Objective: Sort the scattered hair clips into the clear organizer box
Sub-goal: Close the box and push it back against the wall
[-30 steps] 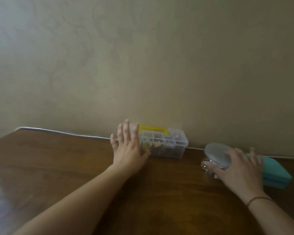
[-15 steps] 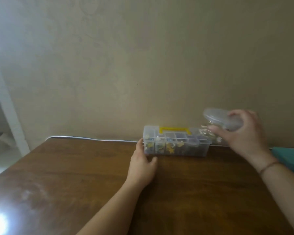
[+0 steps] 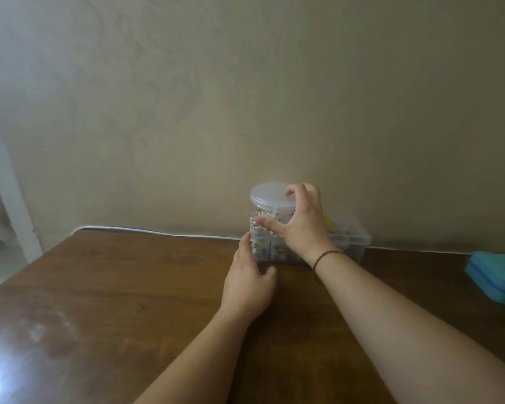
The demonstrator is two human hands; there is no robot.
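Observation:
The clear organizer box (image 3: 352, 242) with a yellow handle stands at the back of the brown table (image 3: 114, 287), against the wall. Colourful hair clips show through its walls. My right hand (image 3: 299, 225) grips a round clear jar (image 3: 270, 199) with a frosted lid, held over the box's left end; small shiny pieces fill the jar. My left hand (image 3: 247, 282) lies on the table with its fingers against the box's left front corner. Much of the box is hidden behind my right hand and the jar.
A teal flat case (image 3: 496, 279) lies at the table's right edge. A white cable (image 3: 146, 231) runs along the back edge by the wall. A white frame (image 3: 9, 205) stands off the table to the left.
My right hand has carried the jar leftward from beside the box's right end to above its left end. My left hand stays at the box's left corner. The view has shifted.

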